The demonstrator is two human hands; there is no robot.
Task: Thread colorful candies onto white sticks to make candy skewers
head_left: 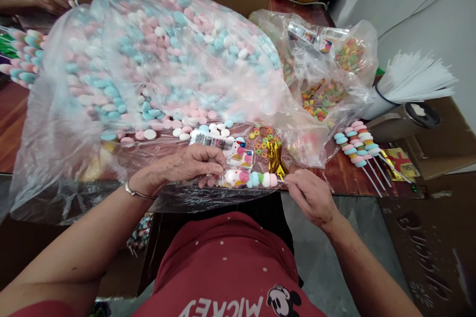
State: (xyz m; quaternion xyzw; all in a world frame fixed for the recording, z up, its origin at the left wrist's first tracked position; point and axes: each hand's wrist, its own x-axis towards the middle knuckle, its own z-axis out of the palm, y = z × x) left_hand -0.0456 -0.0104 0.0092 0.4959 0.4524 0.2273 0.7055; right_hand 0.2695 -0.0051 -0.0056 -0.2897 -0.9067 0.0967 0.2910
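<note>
Together both hands grasp a candy skewer (pink, blue, green, white pieces).

Dark wooden table, grey floor, white wall

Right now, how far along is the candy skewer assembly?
Done: a few finished skewers lie on the table's right edge, more at far left. In hand: left hand holds a skewer of about five candies, right hand pinches its stick end. Left: the big bag of loose candies looks mostly full, and a bundle of bare sticks waits, so plenty remains.
</note>
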